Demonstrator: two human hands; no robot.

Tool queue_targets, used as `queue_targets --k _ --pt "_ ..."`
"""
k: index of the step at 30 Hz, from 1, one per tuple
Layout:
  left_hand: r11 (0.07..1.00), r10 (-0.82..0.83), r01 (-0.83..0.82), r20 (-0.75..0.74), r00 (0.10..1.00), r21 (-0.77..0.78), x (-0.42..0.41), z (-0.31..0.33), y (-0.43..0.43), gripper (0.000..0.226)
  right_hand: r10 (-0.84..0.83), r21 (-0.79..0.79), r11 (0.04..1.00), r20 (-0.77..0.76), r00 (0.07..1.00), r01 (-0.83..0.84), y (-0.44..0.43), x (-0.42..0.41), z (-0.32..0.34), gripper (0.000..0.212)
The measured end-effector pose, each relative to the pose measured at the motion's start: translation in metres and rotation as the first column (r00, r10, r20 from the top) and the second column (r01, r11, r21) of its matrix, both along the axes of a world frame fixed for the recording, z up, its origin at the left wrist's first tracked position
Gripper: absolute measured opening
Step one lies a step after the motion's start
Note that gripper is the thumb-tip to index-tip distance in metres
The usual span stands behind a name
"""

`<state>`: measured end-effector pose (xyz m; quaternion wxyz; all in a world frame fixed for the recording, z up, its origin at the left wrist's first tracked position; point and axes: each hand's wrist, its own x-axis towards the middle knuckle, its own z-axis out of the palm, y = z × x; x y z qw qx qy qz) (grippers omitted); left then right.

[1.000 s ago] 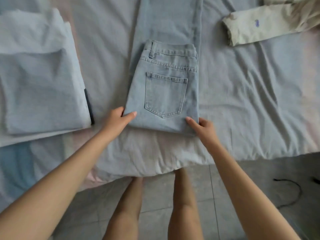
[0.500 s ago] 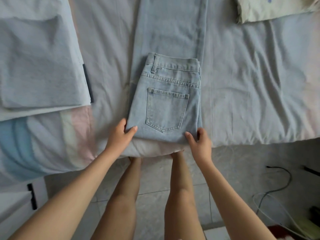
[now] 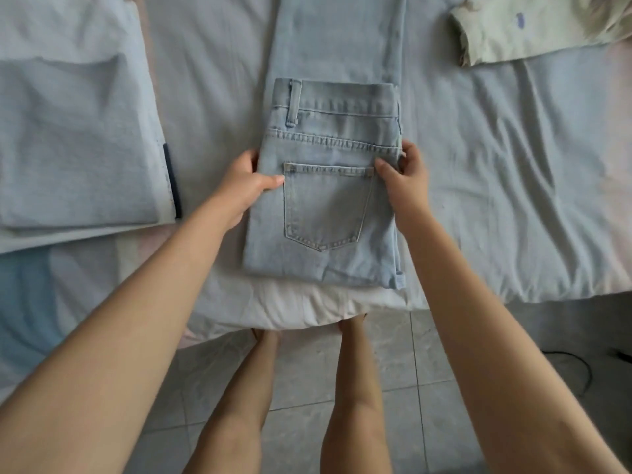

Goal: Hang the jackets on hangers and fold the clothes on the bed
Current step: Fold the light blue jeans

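Both hands have slid up from the near fold of the jeans (image 3: 325, 206) to its sides, level with the pocket top. There's a dark cable (image 3: 564, 354) on the floor, right. The jeans sit folded at the bed's (image 3: 513, 200) near edge. Left hand (image 3: 244, 186) and right hand (image 3: 407, 181) each pinch a side, thumbs on top, fingers probably tucked under. A folded blue pile (image 3: 75, 142) lies along the left edge and a cream garment (image 3: 513, 32) at the far right corner.

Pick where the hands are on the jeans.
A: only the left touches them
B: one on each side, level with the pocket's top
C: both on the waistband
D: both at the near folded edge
B: the left hand grips the left side of the jeans and the right hand the right side, both level with the top of the pocket.
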<state>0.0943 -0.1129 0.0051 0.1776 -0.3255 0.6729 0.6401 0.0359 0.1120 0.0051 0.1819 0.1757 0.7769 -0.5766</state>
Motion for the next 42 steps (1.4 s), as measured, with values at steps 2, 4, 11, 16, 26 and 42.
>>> queue_targets --k 2,4,11,16,26,42 --pt "0.989 -0.064 0.071 0.056 0.996 -0.126 0.008 -0.01 -0.003 0.036 0.097 0.098 0.99 0.064 0.993 -0.103 -0.003 -0.001 -0.01 0.026" --pt "0.969 -0.102 0.119 0.087 0.991 -0.215 0.02 -0.022 -0.001 0.029 0.155 0.213 0.961 0.105 0.982 -0.174 -0.004 0.006 -0.018 0.036" --pt "0.868 -0.153 0.085 -0.101 0.983 -0.488 0.1 -0.018 0.029 0.074 0.295 0.652 0.744 -0.131 0.946 -0.142 -0.006 0.076 -0.013 0.058" --pt "0.124 -0.783 0.524 0.242 0.574 -0.843 0.147 -0.034 0.027 0.128 0.944 0.844 0.135 0.05 0.327 -0.52 0.04 0.149 -0.031 0.097" --pt "0.09 -0.857 0.398 0.133 0.498 -0.913 0.113 -0.019 0.015 0.06 0.838 0.765 0.26 0.125 0.531 -0.59 0.047 0.128 0.006 0.059" --pt "0.339 -0.939 0.867 0.186 0.289 0.365 0.07 0.115 -0.012 0.01 0.717 -0.432 0.468 0.695 0.045 -0.771 0.055 0.113 0.118 0.027"
